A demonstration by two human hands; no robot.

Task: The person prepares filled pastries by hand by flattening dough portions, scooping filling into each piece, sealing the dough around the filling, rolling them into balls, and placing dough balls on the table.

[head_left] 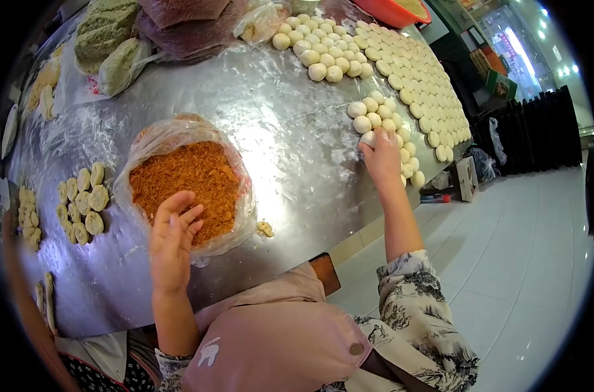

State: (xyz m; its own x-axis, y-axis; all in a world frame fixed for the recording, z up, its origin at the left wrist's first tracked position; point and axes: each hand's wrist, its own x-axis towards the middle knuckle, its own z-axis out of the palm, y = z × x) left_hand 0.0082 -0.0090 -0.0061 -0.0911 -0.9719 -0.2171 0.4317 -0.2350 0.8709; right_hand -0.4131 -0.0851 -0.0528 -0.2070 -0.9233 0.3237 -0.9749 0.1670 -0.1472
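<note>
The right hand [383, 157] has its fingers bent together at 1 ball [368, 138] beside the smaller group of dough balls [375, 120] on the table [290, 163]; contact is hidden, so I cannot tell whether they grip. The step looks like placing or picking up, calling for care with neighbours. The left hand [173, 245], loosely spread, nothing visible in it, overlaps the crumbly mix [186, 170]; touch is unclear.

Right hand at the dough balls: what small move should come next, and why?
Probably, the right hand should ease off the white dough ball it touches: that ball appears to sit beside the neighbouring dough balls, while the left hand, apparently empty, is by the crumbly reddish-brown filling.
</note>
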